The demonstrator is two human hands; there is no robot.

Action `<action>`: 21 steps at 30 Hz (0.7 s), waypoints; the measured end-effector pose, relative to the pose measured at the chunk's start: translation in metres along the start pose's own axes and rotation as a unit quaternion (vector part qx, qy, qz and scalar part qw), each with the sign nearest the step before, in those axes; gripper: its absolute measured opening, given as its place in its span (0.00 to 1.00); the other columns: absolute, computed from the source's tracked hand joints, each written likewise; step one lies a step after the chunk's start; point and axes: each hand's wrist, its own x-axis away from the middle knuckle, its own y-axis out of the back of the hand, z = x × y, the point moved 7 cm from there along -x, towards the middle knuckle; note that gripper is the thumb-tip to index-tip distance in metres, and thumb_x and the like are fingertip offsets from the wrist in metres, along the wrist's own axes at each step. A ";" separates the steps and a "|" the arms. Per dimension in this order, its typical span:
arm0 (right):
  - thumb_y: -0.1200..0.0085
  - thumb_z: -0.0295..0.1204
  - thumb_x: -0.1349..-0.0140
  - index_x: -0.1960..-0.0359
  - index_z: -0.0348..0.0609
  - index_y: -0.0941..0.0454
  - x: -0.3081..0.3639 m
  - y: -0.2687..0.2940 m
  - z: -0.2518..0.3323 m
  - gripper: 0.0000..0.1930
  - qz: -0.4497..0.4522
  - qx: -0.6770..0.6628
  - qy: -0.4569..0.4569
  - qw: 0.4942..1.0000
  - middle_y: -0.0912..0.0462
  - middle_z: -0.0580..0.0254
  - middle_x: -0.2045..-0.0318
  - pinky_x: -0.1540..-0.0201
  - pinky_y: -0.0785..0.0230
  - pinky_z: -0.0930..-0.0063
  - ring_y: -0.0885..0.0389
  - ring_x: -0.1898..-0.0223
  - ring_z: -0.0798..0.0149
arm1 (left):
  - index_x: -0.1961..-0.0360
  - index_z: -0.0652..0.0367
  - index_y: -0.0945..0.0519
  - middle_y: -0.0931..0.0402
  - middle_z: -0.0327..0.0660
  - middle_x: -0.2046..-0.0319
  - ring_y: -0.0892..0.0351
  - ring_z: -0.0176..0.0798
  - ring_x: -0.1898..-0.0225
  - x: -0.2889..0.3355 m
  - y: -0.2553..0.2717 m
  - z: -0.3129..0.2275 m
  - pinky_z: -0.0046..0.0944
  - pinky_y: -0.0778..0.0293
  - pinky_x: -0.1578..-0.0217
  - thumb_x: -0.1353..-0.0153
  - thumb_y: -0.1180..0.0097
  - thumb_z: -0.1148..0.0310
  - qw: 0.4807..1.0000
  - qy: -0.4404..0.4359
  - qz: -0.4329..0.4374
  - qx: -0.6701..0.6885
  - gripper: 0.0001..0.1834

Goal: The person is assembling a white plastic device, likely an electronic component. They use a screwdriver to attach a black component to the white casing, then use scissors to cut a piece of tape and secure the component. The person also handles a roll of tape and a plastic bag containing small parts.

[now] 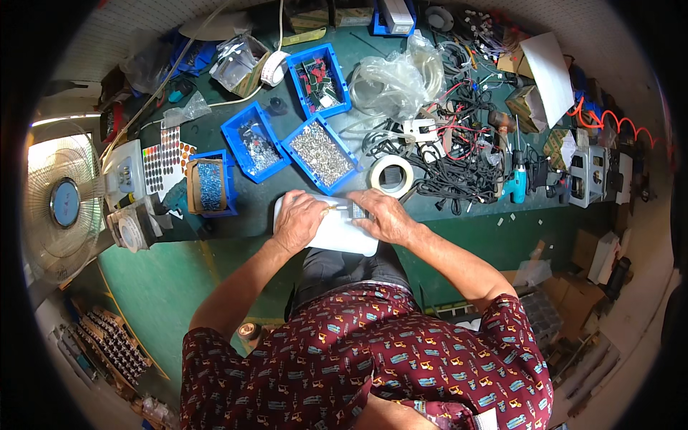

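Note:
A white plastic housing [337, 233] lies at the table's front edge, just before my body. Over its left part is my left hand [299, 218], fingers bent and closed on a small brass-coloured piece [329, 208]; its exact kind is too small to tell. My right hand [387, 217] grips the right side of the housing, thumb and fingers curled about a small grey gridded part [358, 211] there. My fingers partly cover the housing's upper edge.
Beyond my hands stand blue bins of screws [321, 153], clear parts [256, 147] and mixed small parts [319, 82]. A tape roll [391, 176], tangled black cables [459, 168] and a teal power screwdriver [517, 183] lie right. A fan [64, 203] stands at left.

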 end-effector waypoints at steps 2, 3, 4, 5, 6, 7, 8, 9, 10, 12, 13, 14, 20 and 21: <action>0.31 0.29 0.46 0.42 0.36 0.25 -0.002 -0.001 0.000 0.29 0.005 0.000 -0.001 1.000 0.18 0.44 0.50 0.45 0.26 0.54 0.20 0.48 0.42 | 0.60 0.56 0.18 0.19 0.41 0.66 0.21 0.46 0.57 -0.001 0.001 0.000 0.51 0.36 0.42 0.41 0.37 0.71 1.000 0.000 0.001 -0.006 0.08; 0.31 0.29 0.46 0.42 0.35 0.25 -0.002 -0.001 -0.001 0.29 0.010 -0.002 0.006 1.000 0.18 0.44 0.50 0.45 0.26 0.54 0.20 0.48 0.42 | 0.60 0.56 0.18 0.18 0.41 0.66 0.21 0.45 0.56 -0.002 0.001 -0.001 0.50 0.37 0.42 0.40 0.38 0.70 1.000 0.000 0.004 -0.009 0.07; 0.32 0.29 0.46 0.42 0.35 0.25 -0.004 -0.001 -0.002 0.29 0.016 -0.005 0.013 1.000 0.18 0.44 0.50 0.45 0.26 0.54 0.20 0.48 0.42 | 0.61 0.55 0.18 0.18 0.40 0.66 0.21 0.44 0.56 -0.002 0.001 -0.002 0.49 0.37 0.42 0.40 0.39 0.70 1.000 0.000 0.006 -0.012 0.06; 0.32 0.28 0.46 0.42 0.35 0.25 -0.005 -0.001 -0.003 0.29 0.022 -0.007 0.019 1.000 0.18 0.44 0.50 0.45 0.26 0.54 0.20 0.48 0.42 | 0.62 0.54 0.17 0.18 0.40 0.66 0.21 0.43 0.55 -0.002 0.001 -0.002 0.48 0.37 0.42 0.39 0.40 0.69 1.000 0.000 0.008 -0.015 0.05; 0.32 0.28 0.47 0.42 0.35 0.25 -0.006 -0.001 -0.003 0.29 0.027 -0.002 0.024 0.999 0.18 0.44 0.50 0.45 0.26 0.54 0.21 0.48 0.42 | 0.62 0.54 0.17 0.18 0.40 0.67 0.21 0.43 0.55 -0.002 0.001 -0.001 0.48 0.37 0.42 0.39 0.40 0.69 1.000 0.001 0.008 -0.013 0.06; 0.32 0.28 0.47 0.42 0.34 0.25 -0.007 -0.001 -0.003 0.29 0.033 0.003 0.030 0.999 0.18 0.45 0.50 0.45 0.26 0.54 0.21 0.48 0.42 | 0.62 0.54 0.17 0.18 0.40 0.67 0.21 0.43 0.55 -0.002 0.001 0.000 0.48 0.37 0.42 0.40 0.40 0.69 1.000 0.001 0.007 -0.011 0.06; 0.32 0.28 0.47 0.42 0.34 0.25 -0.008 -0.002 -0.003 0.29 0.039 0.008 0.035 0.999 0.18 0.45 0.50 0.44 0.26 0.54 0.21 0.47 0.42 | 0.62 0.54 0.17 0.18 0.40 0.67 0.21 0.42 0.55 -0.002 0.001 0.000 0.48 0.37 0.42 0.40 0.40 0.69 1.000 0.002 0.007 -0.008 0.06; 0.32 0.28 0.47 0.42 0.34 0.25 -0.010 -0.002 -0.002 0.29 0.049 0.017 0.037 0.998 0.18 0.45 0.50 0.44 0.26 0.54 0.21 0.47 0.42 | 0.62 0.54 0.17 0.18 0.40 0.67 0.21 0.42 0.56 -0.002 0.001 -0.001 0.47 0.37 0.43 0.40 0.40 0.69 1.000 -0.001 0.009 -0.011 0.05; 0.32 0.27 0.47 0.42 0.34 0.25 -0.012 -0.001 -0.001 0.29 0.058 0.027 0.040 0.997 0.18 0.46 0.50 0.44 0.27 0.54 0.21 0.47 0.43 | 0.63 0.54 0.17 0.18 0.39 0.67 0.21 0.42 0.56 -0.003 0.002 -0.002 0.47 0.36 0.43 0.40 0.40 0.69 1.000 -0.005 0.011 -0.015 0.05; 0.32 0.27 0.47 0.41 0.34 0.25 -0.013 -0.009 -0.001 0.30 0.075 0.025 0.048 0.996 0.18 0.47 0.49 0.43 0.27 0.54 0.21 0.46 0.43 | 0.63 0.53 0.18 0.18 0.39 0.67 0.21 0.42 0.56 -0.004 0.000 -0.003 0.46 0.36 0.44 0.40 0.41 0.69 1.000 -0.014 0.016 -0.016 0.05; 0.32 0.27 0.47 0.41 0.34 0.25 -0.013 -0.018 -0.003 0.30 0.081 0.015 0.054 0.995 0.18 0.47 0.49 0.43 0.27 0.54 0.21 0.46 0.43 | 0.63 0.53 0.18 0.18 0.39 0.67 0.21 0.42 0.57 -0.005 -0.001 -0.003 0.46 0.35 0.44 0.40 0.41 0.69 1.000 -0.019 0.020 -0.014 0.04; 0.32 0.27 0.48 0.41 0.35 0.25 -0.012 -0.025 -0.003 0.30 0.087 0.004 0.059 0.995 0.18 0.48 0.49 0.42 0.27 0.54 0.21 0.46 0.43 | 0.64 0.53 0.18 0.19 0.39 0.67 0.21 0.41 0.57 -0.005 -0.002 -0.004 0.46 0.35 0.44 0.40 0.41 0.69 0.999 -0.025 0.024 -0.012 0.04; 0.34 0.27 0.46 0.40 0.38 0.25 -0.001 -0.008 -0.008 0.30 0.060 -0.028 0.016 0.998 0.19 0.48 0.46 0.41 0.27 0.54 0.22 0.44 0.43 | 0.60 0.53 0.17 0.20 0.39 0.66 0.21 0.44 0.55 0.000 -0.004 -0.003 0.51 0.35 0.38 0.40 0.37 0.69 1.000 -0.024 0.014 -0.009 0.07; 0.34 0.27 0.46 0.40 0.39 0.25 0.001 -0.003 -0.008 0.30 0.047 -0.036 0.014 0.998 0.19 0.47 0.46 0.41 0.27 0.54 0.21 0.44 0.43 | 0.59 0.53 0.17 0.20 0.40 0.65 0.21 0.44 0.55 -0.001 -0.004 -0.005 0.52 0.36 0.36 0.40 0.37 0.69 1.000 -0.029 0.011 -0.003 0.08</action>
